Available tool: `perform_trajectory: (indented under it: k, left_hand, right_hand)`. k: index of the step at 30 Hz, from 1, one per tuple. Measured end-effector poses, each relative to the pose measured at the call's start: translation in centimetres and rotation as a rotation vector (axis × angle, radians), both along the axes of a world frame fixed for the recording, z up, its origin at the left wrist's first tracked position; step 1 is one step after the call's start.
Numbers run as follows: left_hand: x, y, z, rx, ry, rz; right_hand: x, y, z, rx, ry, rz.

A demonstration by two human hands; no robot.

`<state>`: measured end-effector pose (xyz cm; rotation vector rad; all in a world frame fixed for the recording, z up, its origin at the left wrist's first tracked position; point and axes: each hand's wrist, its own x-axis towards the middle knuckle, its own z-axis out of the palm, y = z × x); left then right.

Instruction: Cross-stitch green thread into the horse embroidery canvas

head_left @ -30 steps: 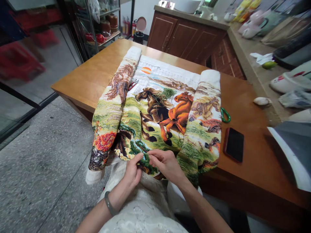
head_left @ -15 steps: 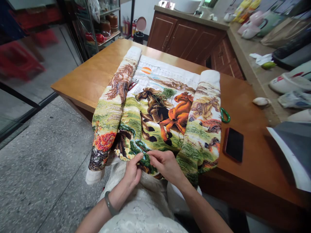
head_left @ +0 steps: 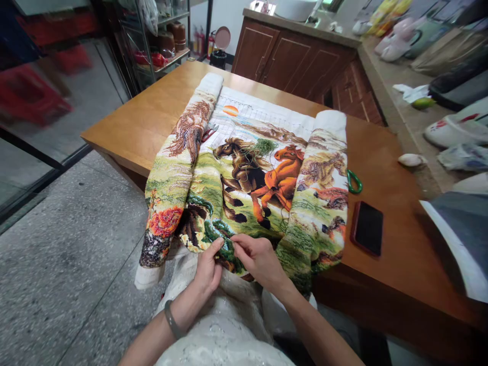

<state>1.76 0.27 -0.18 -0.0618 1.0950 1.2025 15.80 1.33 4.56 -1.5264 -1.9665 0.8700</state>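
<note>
A large cross-stitch cloth (head_left: 244,198) with running horses lies over the table and hangs toward my lap, its two sides rolled up. My left hand (head_left: 209,264) grips its near edge, thumb on top and fingers underneath. Just to the right, my right hand (head_left: 258,256) is closed in a pinch on a thin needle (head_left: 227,238) at the green stitched area. The needle is small, and any thread on it is hard to make out. A tangle of green thread (head_left: 266,147) rests on the cloth above the horses.
Small red-handled snips (head_left: 208,133) lie by the left roll. Green-handled scissors (head_left: 354,181) stick out beside the right roll, near a phone (head_left: 367,227) on the wooden table (head_left: 125,129). A counter (head_left: 396,96) with bags and dishes runs along the right.
My right hand's fingertips and the needle have shifted very slightly at the cloth. My left hand keeps its hold in the same place.
</note>
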Motion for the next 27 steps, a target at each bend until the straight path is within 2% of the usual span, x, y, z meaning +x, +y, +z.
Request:
perform_trajectory:
  k: [4, 8, 12, 14, 16, 21, 24, 27]
  left_hand:
    - [0.0, 0.0, -0.5, 0.031, 0.042, -0.045]
    - [0.0, 0.0, -0.8, 0.043, 0.022, -0.051]
    - [-0.1, 0.0, -0.8, 0.050, 0.004, -0.078]
    - [-0.2, 0.1, -0.9, 0.055, 0.013, -0.101]
    - [-0.3, 0.1, -0.9, 0.062, 0.029, -0.109]
    - [-0.3, 0.2, -1.2, 0.056, 0.017, -0.096]
    - [-0.3, 0.3, -1.2, 0.042, -0.010, -0.075]
    - [-0.2, 0.2, -1.2, 0.035, -0.020, -0.062]
  right_hand:
    - [1.0, 0.1, 0.3, -0.054, 0.060, -0.031]
    - [2.2, 0.2, 0.4, -0.188, 0.291, -0.114]
    - [2.4, 0.2, 0.4, -0.344, 0.506, -0.068]
    - [2.1, 0.2, 0.4, -0.357, 0.550, -0.033]
    - [1.7, 0.3, 0.5, -0.333, 0.562, -0.035]
    - [1.3, 0.6, 0.4, -0.223, 0.529, -0.158]
    - [2.1, 0.9, 0.2, -0.074, 0.487, -0.298]
    - [4.2, 1.4, 0.2, 0.048, 0.520, -0.491]
